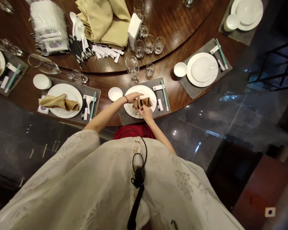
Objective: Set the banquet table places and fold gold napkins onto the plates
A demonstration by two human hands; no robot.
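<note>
A gold cloth napkin (pixel 142 103), gathered into folds, lies on a white plate (pixel 148 93) at the place in front of me. My left hand (pixel 133 96), with a red band at its wrist, rests over the napkin's upper end, fingers gripping the cloth. My right hand (pixel 145 113) pinches the napkin's lower edge. The hands nearly meet, and they hide part of the napkin. Under the plate is a dark grey placemat (pixel 126 117), with a small white bowl (pixel 115 94) to the left and chopsticks with a teal-green utensil (pixel 164 95) to the right.
Next to my place, a plate holds another folded gold napkin (pixel 59 102). Further settings stand along the curved wooden table (pixel 105 118). Glasses (pixel 149 44), stacked napkins (pixel 103 22) and wrapped cutlery stand on the central turntable (pixel 168 38). Dark polished floor lies beyond the table edge.
</note>
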